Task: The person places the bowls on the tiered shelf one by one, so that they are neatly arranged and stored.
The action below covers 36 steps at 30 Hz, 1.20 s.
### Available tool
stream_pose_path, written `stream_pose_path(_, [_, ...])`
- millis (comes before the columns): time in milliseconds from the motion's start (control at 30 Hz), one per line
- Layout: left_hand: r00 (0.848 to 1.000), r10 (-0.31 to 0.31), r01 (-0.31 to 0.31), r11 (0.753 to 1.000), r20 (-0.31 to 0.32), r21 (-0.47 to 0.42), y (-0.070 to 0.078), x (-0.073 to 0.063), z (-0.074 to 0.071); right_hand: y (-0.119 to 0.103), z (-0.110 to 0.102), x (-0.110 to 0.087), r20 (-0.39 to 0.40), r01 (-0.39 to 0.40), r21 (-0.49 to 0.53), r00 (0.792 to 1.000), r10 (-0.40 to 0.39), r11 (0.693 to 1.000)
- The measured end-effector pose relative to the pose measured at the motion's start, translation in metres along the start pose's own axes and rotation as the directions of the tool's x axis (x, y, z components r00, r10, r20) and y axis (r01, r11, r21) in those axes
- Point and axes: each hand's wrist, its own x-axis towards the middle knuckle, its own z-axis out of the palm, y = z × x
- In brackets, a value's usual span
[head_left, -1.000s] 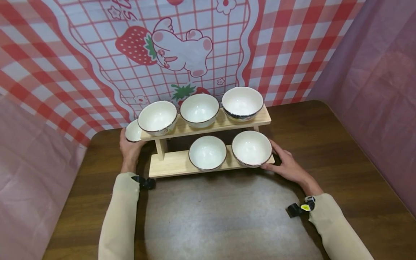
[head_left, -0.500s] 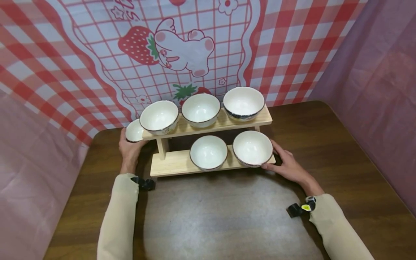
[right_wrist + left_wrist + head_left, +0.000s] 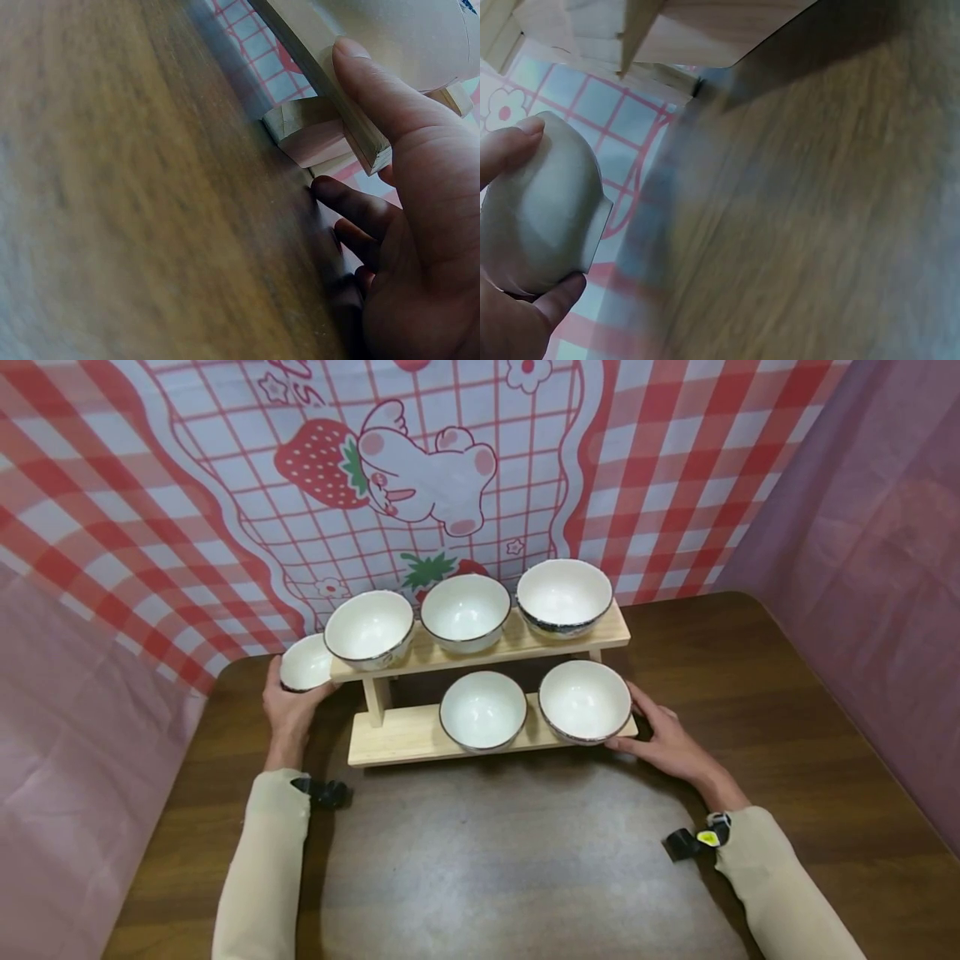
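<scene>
My left hand (image 3: 288, 706) grips a small white bowl (image 3: 306, 663) beyond the left end of the two-tier wooden shelf (image 3: 397, 735). Thumb and fingers span the bowl's side in the left wrist view, where its foot (image 3: 598, 238) stands clear of the tabletop. At the shelf's right end, my right hand (image 3: 663, 743) has thumb and forefinger around a dark-rimmed white bowl (image 3: 585, 700) on the lower tier. The right wrist view shows its thumb (image 3: 375, 82) against the bowl and shelf edge; the other fingers curl below, the forefinger mostly hidden.
Three bowls line the upper tier: one at left (image 3: 369, 627), one in the middle (image 3: 465, 612), one at right (image 3: 564, 596). Another bowl (image 3: 483, 710) sits mid-lower tier. A checked cloth (image 3: 660, 485) hangs behind the brown table (image 3: 480, 852).
My left hand has shifted slightly left and toward me with its bowl, so more of the bowl shows beside the shelf. The right hand keeps its place.
</scene>
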Motion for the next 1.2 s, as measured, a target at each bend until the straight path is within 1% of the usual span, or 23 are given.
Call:
stream_pose_path(233, [0.999,0.039,-0.039,0.999,-0.014,-0.01,0.008,-0.01,-0.013,-0.001,0.0,-0.001,-0.001,-0.008,-0.004,1.0,0.008,1.0])
stream_pose_path(400, [0.999,0.032,-0.032,0.999,-0.029,-0.004,0.011,-0.017,-0.022,0.0,0.0,-0.001,-0.009,0.003,-0.009,1.0,-0.003,1.0])
stream_pose_path(500, [0.999,0.034,-0.034,0.999,-0.028,0.014,0.014,-0.021,-0.026,0.001,0.0,-0.001,-0.01,0.007,-0.007,1.0,-0.007,1.0])
stream_pose_path(633, [1.0,0.021,-0.02,0.999,-0.022,0.029,0.02,-0.029,-0.032,0.0,0.0,-0.001,-0.012,0.015,-0.013,1.0,-0.015,1.0])
stream_pose_path(767, [1.0,0.005,-0.005,1.0,-0.012,0.013,0.027,-0.037,-0.037,-0.001,0.0,-0.002,-0.016,0.015,-0.024,1.0,-0.015,1.0])
stream_pose_path(900, [1.0,-0.002,0.001,1.0,-0.005,-0.023,0.033,-0.045,-0.041,-0.001,0.0,-0.002,-0.017,0.022,-0.016,1.0,-0.023,1.0])
stream_pose_path(1033, [1.0,-0.001,0.0,0.999,-0.013,-0.043,0.038,-0.05,-0.046,-0.001,0.001,-0.001,-0.011,0.021,-0.01,1.0,-0.021,1.0])
stream_pose_path(1067, [1.0,-0.002,0.001,0.999,-0.015,-0.041,0.039,-0.052,-0.048,0.0,0.001,-0.001,-0.01,0.02,-0.009,1.0,-0.02,1.0])
stream_pose_path(1200, [1.0,-0.002,0.002,1.0,-0.012,0.015,0.044,-0.058,-0.054,0.001,0.001,-0.001,-0.007,0.015,0.004,1.0,-0.015,1.0])
